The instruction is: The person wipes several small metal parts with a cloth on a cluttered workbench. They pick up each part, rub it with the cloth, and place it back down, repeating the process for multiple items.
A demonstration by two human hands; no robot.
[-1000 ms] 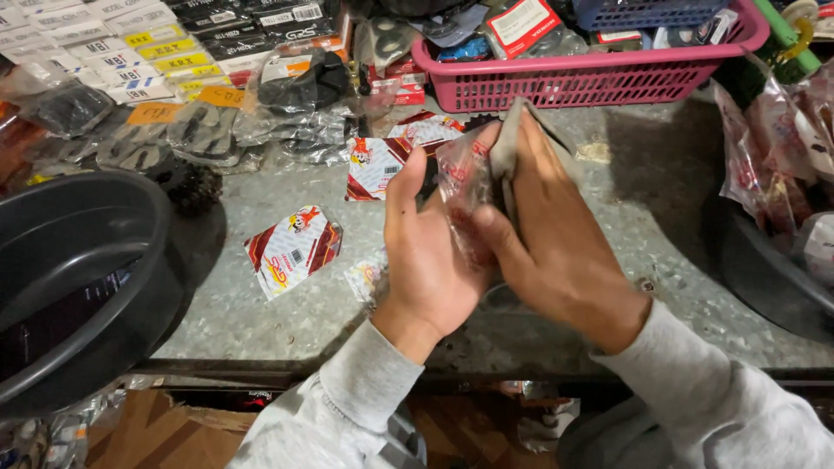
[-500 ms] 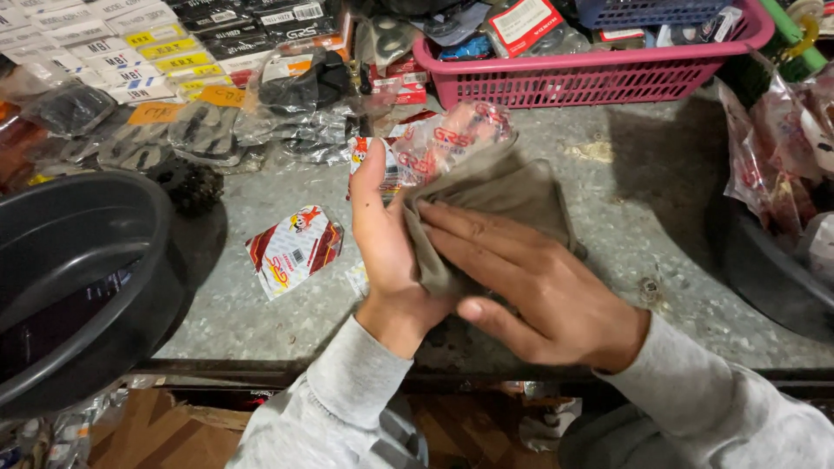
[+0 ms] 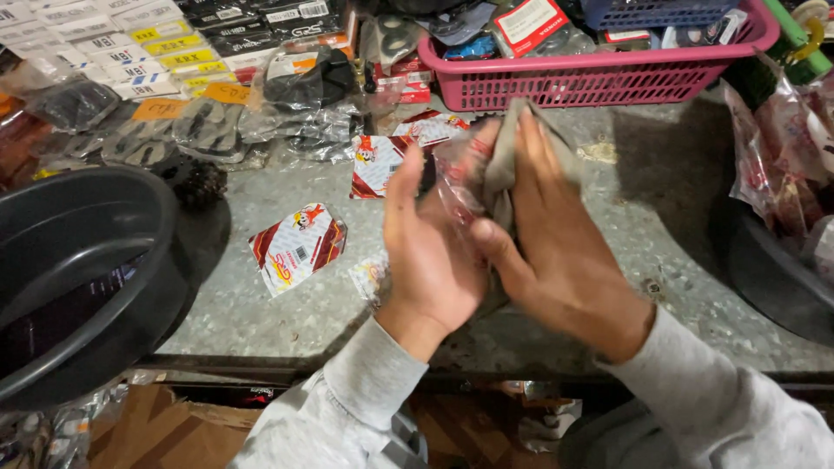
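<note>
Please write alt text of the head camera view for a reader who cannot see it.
Two hands, the left hand and the right hand, press a grey cloth around a clear plastic packet above a speckled stone counter. Behind is a pink basket; at left, a black basin.

A red-and-white flat packet point(image 3: 297, 247) lies on the grey counter, left of the hands. A similar packet point(image 3: 375, 165) sits further back. A clear plastic packet point(image 3: 459, 178) with red print — contents unclear — is pressed between the palms. White and yellow labels point(image 3: 130, 39) line the upper left; bagged parts point(image 3: 773, 161) hang at right.
</note>
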